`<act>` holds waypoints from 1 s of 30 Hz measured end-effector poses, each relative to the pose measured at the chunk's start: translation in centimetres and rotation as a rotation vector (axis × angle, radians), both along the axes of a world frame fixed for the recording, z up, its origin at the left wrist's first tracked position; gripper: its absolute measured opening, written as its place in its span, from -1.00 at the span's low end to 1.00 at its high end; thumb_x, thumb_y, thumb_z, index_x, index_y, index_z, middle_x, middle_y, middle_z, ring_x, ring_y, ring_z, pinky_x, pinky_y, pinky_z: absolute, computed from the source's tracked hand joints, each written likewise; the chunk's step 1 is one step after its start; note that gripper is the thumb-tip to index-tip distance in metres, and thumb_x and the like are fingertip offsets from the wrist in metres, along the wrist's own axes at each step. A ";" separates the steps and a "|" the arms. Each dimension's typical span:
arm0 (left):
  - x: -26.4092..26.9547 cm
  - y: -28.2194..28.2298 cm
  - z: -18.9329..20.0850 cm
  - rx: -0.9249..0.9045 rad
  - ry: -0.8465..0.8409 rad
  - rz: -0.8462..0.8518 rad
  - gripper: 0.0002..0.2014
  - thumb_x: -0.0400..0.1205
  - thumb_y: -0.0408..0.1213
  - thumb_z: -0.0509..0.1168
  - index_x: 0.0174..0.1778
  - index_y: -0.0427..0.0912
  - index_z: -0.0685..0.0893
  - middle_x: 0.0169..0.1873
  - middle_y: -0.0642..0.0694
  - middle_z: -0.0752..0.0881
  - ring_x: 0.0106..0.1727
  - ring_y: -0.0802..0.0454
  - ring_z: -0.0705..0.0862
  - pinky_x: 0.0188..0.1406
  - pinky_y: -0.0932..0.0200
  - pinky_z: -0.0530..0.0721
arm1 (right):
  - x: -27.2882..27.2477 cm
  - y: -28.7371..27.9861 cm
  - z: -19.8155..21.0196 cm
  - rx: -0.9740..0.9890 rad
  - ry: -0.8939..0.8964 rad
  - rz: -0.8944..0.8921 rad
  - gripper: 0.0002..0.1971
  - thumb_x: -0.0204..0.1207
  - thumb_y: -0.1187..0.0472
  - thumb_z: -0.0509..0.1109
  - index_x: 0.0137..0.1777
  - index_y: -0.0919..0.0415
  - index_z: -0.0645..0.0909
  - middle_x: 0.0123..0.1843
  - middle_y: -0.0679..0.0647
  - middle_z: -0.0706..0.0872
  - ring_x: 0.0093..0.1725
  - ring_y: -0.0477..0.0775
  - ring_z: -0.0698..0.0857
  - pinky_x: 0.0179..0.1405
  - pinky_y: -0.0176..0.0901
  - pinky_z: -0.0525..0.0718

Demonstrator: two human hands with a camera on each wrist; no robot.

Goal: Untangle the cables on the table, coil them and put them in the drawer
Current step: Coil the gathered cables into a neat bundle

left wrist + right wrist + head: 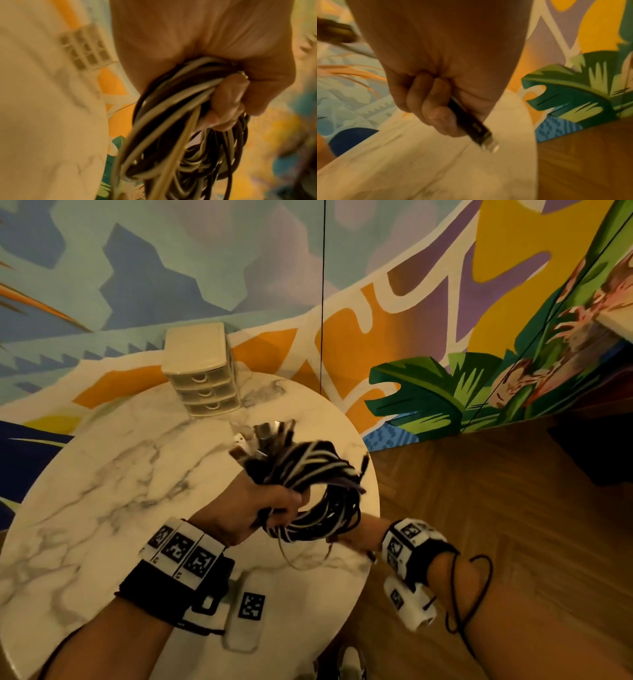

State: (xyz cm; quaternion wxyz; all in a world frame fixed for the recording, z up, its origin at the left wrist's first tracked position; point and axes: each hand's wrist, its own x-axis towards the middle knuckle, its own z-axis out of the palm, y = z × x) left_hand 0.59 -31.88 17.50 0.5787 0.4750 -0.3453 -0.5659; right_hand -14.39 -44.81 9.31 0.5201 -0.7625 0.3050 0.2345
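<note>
Marble tabletop (102, 491) carries a closed drawer unit (202, 378) by the mural wall. Left hand (246, 508) grips the coiled cables (315, 494); right hand (436, 81) clamps a black plug (476, 127).

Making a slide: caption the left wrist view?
Left hand gripping a bundle of black and white cables above the marble table.

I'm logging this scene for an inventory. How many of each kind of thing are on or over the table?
Cable bundle, black and white strands too tangled to count: 1
Plug held apart from the bundle: 1
Drawer unit, three shut drawers: 1
Marker tag on the table: 1
Hands, left hand and right hand: 2
Total: 6
</note>
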 end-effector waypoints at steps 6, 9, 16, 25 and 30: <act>-2.4 -0.9 1.7 0.103 -0.421 0.030 -0.64 0.49 -0.74 0.31 -0.17 -0.12 0.58 -0.53 0.21 0.73 -0.46 0.36 0.67 -0.48 0.53 0.54 | 1.0 -3.8 3.4 -0.300 0.069 0.018 -0.72 0.72 0.23 0.09 -0.02 0.26 0.64 -0.11 0.24 0.63 -0.16 0.18 0.60 -0.21 -0.11 0.44; -2.9 -1.1 1.4 0.032 -0.413 0.203 -0.55 0.48 -0.83 0.22 -0.05 -0.12 0.59 -0.38 0.31 0.77 -0.24 0.36 0.75 -0.38 0.45 0.61 | 0.6 -5.3 3.0 -0.174 -0.059 -0.161 -0.59 0.62 0.10 0.30 -0.49 0.14 0.42 -0.52 0.06 0.42 -0.55 0.01 0.38 -0.50 -0.23 0.41; -3.1 -2.3 -0.7 -0.029 -0.500 0.539 -0.52 0.45 -0.58 0.35 -0.18 0.25 0.74 -0.25 0.29 0.78 -0.15 0.25 0.74 -0.20 0.46 0.65 | 1.1 -3.0 4.4 0.182 -0.292 -0.512 -0.57 0.72 0.16 0.05 -0.43 0.18 0.39 -0.57 0.06 0.30 -0.63 0.00 0.28 -0.55 -0.21 0.33; -3.4 -3.0 -0.4 -0.020 -0.421 0.545 -0.51 0.50 -0.69 0.28 -0.12 0.12 0.68 -0.32 0.21 0.79 -0.26 0.27 0.75 -0.24 0.31 0.71 | 2.6 -0.4 6.2 0.337 -0.395 -0.623 -0.65 0.71 0.10 0.15 -0.08 0.31 0.67 -0.32 0.20 0.69 -0.36 0.09 0.66 -0.10 0.03 0.72; -1.9 -2.5 -0.9 0.076 -0.267 0.557 -0.60 0.49 -0.61 0.31 -0.27 0.08 0.76 -0.22 -0.33 0.68 -0.20 -0.21 0.62 -0.11 -0.25 0.64 | 2.5 -0.7 5.8 0.136 -0.422 -0.424 -0.57 0.70 -0.02 0.15 0.07 0.34 0.68 -0.15 0.26 0.80 -0.25 0.08 0.76 -0.22 -0.10 0.72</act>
